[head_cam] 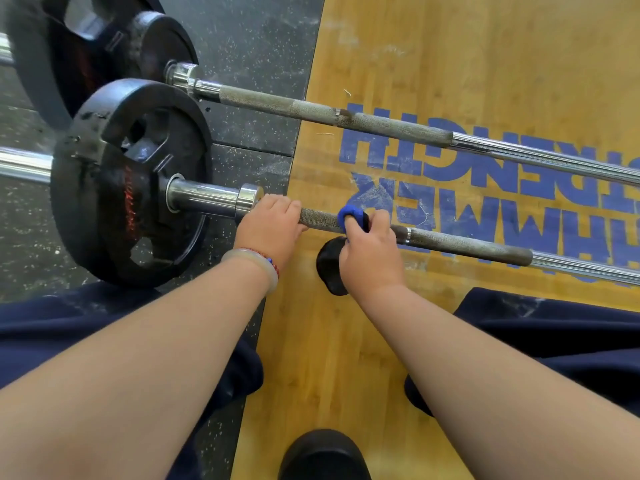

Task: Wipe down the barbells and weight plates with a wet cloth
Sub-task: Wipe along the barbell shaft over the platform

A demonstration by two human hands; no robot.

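Two barbells lie side by side, across the wooden platform [346, 358] and the speckled rubber floor [249, 39]. The near barbell [467, 245] carries a black weight plate [104, 188] at its left end, standing on the rubber floor. The left hand [270, 226] has its fingers curled over the rough part of this bar, just beside the shiny collar. The right hand [370, 251] is a little further along the same bar, fingers closed round a blue and black cloth [348, 213] that wraps the bar. The far barbell [381, 123] lies untouched, its larger plates [69, 46] at the upper left.
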